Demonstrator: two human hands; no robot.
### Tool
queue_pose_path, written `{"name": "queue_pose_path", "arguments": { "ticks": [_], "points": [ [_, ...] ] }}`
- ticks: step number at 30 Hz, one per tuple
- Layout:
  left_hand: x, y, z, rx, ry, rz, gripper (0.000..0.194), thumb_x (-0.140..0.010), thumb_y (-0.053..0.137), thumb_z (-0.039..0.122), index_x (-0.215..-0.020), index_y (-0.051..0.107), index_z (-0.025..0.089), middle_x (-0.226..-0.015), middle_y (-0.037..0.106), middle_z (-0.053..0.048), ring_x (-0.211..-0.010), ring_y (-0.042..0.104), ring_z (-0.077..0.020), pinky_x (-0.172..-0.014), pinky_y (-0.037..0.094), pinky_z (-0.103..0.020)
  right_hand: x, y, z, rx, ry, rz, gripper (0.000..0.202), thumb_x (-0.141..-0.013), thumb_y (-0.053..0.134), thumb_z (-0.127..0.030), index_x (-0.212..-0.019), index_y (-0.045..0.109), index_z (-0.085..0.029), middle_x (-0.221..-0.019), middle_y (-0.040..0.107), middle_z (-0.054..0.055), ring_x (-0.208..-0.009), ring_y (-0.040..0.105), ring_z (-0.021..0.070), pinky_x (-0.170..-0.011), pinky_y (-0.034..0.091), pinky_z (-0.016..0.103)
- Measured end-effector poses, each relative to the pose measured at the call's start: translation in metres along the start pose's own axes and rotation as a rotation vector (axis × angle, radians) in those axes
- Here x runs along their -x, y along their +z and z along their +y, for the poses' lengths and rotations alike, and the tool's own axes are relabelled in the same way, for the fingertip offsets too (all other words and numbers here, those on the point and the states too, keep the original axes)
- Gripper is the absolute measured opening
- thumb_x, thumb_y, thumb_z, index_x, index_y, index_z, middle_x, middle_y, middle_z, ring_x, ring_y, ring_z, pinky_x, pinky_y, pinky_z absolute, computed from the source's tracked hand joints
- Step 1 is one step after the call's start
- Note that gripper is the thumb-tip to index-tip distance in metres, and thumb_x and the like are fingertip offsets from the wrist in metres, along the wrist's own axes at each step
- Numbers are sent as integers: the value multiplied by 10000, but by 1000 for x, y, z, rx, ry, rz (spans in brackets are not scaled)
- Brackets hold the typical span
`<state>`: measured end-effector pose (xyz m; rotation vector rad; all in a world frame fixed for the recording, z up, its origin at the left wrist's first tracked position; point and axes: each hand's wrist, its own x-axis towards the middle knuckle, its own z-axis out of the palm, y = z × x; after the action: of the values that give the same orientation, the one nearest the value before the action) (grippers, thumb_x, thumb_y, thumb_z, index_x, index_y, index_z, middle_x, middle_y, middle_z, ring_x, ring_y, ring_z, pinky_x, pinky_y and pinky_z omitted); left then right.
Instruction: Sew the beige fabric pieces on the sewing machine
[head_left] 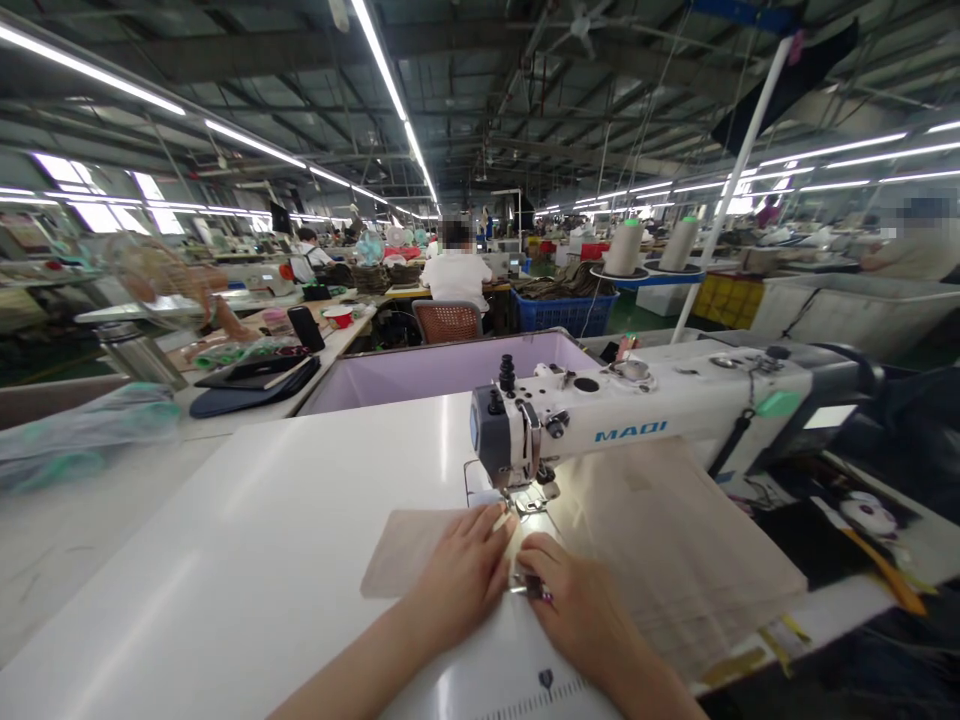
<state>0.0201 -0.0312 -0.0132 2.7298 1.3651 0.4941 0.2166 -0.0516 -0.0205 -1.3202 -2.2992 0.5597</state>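
A roofed sewing hall (480, 110) stretches ahead of me, and my white table (225, 560) spreads below. The MAQI sewing machine (637, 405) reaches in from the right. Under and beside it lies a broad beige cloth (675, 550), one corner pointing right. A smaller beige flap (409, 550) juts out left of the presser foot (531, 505), long axis sideways, rounded corners leftward; my hands hide whether the two join. My left hand (469, 560) lies flat on the flap, fingers close together. My right hand (566, 590) curls over a small metal piece (527, 584), partly covered; I can't tell whether I'm pinching anything.
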Motion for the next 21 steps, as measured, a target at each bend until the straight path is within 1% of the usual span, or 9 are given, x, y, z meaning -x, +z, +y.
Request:
{"name": "queue_pose_path", "arguments": {
  "ticks": [8, 15, 21],
  "points": [
    [0, 2, 1, -28, -18, -32, 387, -981, 502, 216, -1364, 540, 176, -1423, 549, -128, -1314, 491, -297, -1105, 438, -502, -1, 3, 3, -32, -8, 28, 317, -823, 499, -84, -1058, 638, -245, -1114, 679, 5, -953, 657, 184, -792, 436, 246],
    [-1, 3, 2, -63, -35, -58, 413, -984, 495, 226, -1396, 527, 207, -1428, 545, -116, -1315, 483, -302, -1094, 442, -494, 0, 5, 3, 6, -18, 2, 302, -816, 505, -94, -1048, 630, -242, -1102, 670, 0, -945, 656, 196, -771, 438, 265],
    [-2, 4, -2, -43, -16, -24, 402, -996, 487, 244, -1395, 524, 225, -1416, 545, -110, -1312, 482, -293, -1090, 446, -498, -2, 3, 3, 38, -16, -14, 313, -819, 508, -100, -1068, 628, -249, -1170, 668, 4, -979, 662, 205, -786, 451, 268]
  ]
}}
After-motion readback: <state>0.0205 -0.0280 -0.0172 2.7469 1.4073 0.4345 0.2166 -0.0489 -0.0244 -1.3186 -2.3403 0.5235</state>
